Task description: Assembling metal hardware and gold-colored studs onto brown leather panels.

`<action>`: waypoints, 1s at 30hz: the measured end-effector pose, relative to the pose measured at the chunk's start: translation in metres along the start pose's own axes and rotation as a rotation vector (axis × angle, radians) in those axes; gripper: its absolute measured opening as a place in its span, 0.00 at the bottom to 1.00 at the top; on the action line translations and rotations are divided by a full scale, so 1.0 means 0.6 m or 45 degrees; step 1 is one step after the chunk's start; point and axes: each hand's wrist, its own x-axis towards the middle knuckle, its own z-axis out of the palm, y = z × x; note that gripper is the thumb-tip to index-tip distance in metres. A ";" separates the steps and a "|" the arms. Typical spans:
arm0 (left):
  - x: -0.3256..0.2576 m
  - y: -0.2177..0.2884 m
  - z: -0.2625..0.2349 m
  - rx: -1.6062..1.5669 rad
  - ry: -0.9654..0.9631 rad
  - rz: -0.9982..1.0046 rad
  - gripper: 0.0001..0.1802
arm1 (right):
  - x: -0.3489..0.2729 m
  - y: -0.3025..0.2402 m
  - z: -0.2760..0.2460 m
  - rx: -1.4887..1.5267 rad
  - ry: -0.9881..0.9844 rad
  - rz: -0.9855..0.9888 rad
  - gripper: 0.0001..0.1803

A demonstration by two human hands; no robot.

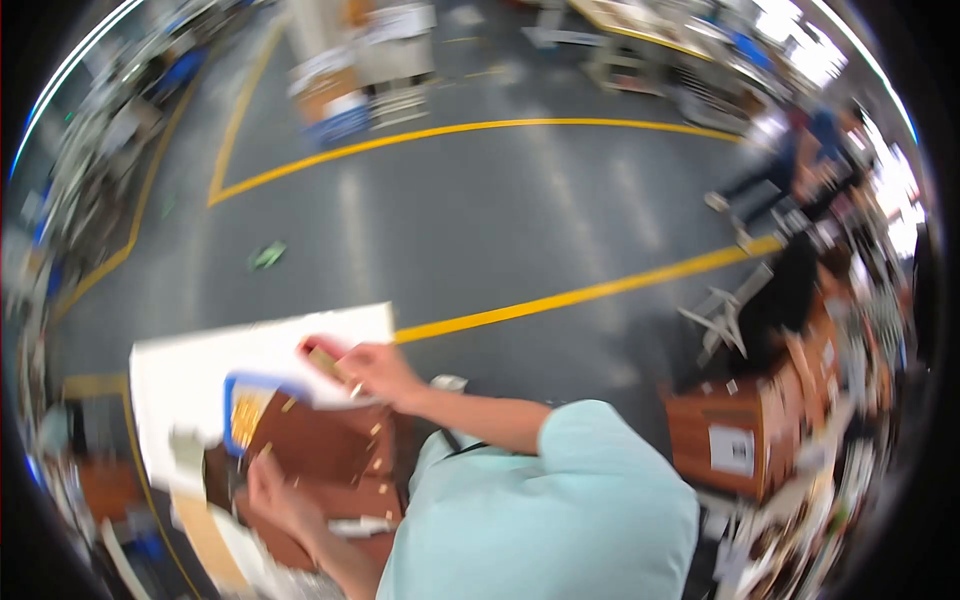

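A brown sheet-like piece (325,440), dotted along its edges with small pale tabs, lies over the near part of the white table. My left hand (275,495) is at its left side, fingers drawn together near a tiny yellowish bit; blur hides exactly what they pinch. Over the white surface, my right hand (380,372) is closed on a red and tan object (322,358), too smeared to name. Between the hands, a blue tray (229,400) holds many small yellow pieces (245,415), partly covered by the brown piece.
The white tabletop (180,370) ends at a grey floor with yellow lines (560,300). A green scrap (267,256) lies on the floor. At right are a brown carton (715,440), a pale stool (720,320) and people. Stacked boxes (335,105) stand ahead.
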 end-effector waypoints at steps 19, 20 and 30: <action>-0.077 0.028 0.008 -0.111 -0.002 0.003 0.14 | -0.106 -0.059 0.142 -0.216 -0.664 -0.008 0.06; -0.078 0.026 0.005 -0.106 0.001 -0.009 0.14 | -0.106 -0.057 0.143 -0.211 -0.675 -0.013 0.06; -0.082 0.042 0.005 -0.018 -0.009 0.097 0.15 | -0.106 -0.043 0.143 -0.187 -0.709 -0.091 0.05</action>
